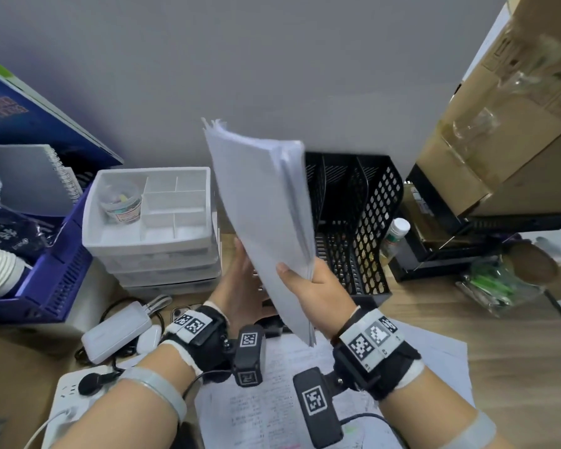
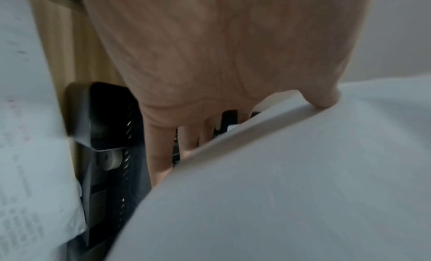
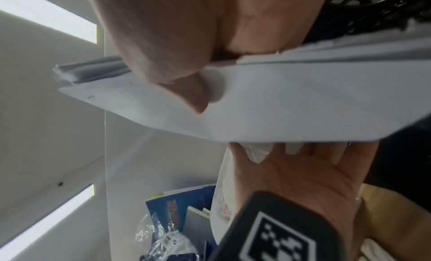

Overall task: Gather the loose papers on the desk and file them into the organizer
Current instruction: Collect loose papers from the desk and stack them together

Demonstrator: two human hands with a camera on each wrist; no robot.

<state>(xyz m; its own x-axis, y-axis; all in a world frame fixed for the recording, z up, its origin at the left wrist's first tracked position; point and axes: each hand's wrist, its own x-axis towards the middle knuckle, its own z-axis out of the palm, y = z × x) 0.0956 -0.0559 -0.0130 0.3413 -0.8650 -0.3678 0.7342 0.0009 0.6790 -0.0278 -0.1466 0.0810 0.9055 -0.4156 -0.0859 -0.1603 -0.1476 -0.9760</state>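
Note:
A thick stack of white papers stands nearly upright in the air in front of the black mesh organizer. My right hand grips the stack's lower right edge, with the thumb on the near face of the stack. My left hand is at the stack's left side. Its straight fingers reach behind the sheets and its thumb touches their edge. More printed sheets lie loose on the desk under my wrists. The organizer's slots look empty.
A white drawer unit stands left of the organizer, with a blue crate beyond it. A power bank and power strip lie at front left. At right are a bottle, a pen jar and cardboard boxes.

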